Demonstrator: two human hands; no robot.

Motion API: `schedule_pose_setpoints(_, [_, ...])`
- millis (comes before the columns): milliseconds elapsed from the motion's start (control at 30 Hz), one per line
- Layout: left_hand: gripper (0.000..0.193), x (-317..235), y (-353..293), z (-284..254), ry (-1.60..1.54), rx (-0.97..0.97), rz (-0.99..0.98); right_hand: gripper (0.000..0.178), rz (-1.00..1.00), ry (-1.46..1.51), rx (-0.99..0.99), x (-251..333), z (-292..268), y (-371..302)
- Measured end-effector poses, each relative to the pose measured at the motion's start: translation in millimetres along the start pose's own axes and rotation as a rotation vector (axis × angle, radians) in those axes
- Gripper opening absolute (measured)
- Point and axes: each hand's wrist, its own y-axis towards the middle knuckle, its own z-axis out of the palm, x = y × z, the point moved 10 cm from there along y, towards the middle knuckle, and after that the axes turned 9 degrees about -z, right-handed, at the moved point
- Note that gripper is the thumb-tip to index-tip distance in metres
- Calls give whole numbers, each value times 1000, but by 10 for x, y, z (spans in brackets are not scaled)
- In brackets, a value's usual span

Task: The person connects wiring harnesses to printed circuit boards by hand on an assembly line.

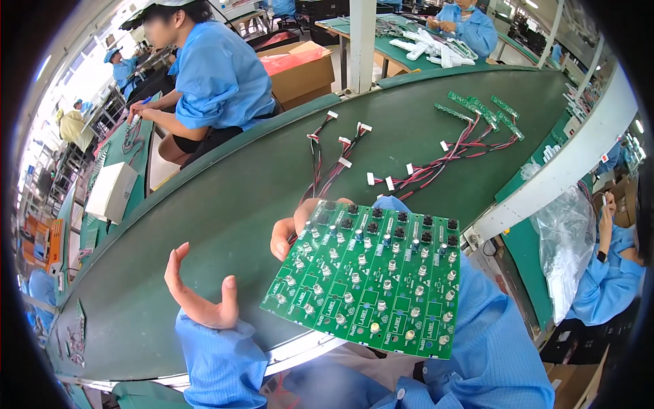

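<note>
Green circuit panel — probably light, stiff, fragile (better take its edges) — is raised by the near edge of green worktop; left hand wide open, empty; right hand curled behind its upper-left corner, what it grips I cannot tell

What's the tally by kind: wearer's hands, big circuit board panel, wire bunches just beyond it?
Hands (left hand, right hand): 2
Green circuit board panel: 1
Red-and-black wire bunches (left bunch, right bunch): 2
Total: 5
</note>
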Motion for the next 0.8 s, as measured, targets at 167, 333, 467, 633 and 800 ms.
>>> schedule_pose_setpoints(167, [80, -3, 12, 7, 5, 10, -2, 52, 119, 34, -76, -34, 24, 21])
schedule_pose_setpoints(333, [79, -33, 34, 67, -6, 24, -17, 50, 78, 28, -12, 6, 51, 7])
schedule_pose_setpoints(467, [78, 26, -7, 1, 30, 29, -24, 51, 123, 130, -37, -126, -97, 13])
schedule_pose_setpoints(633, [78, -9, 26, 65, 2, 32, -52, 55, 93, 115, -96, -44, -27, -2])
schedule_pose_setpoints(800, [80, -15, 25, 30, 27, 31, -20, 58, 75, 110, -84, -27, 30, 30])
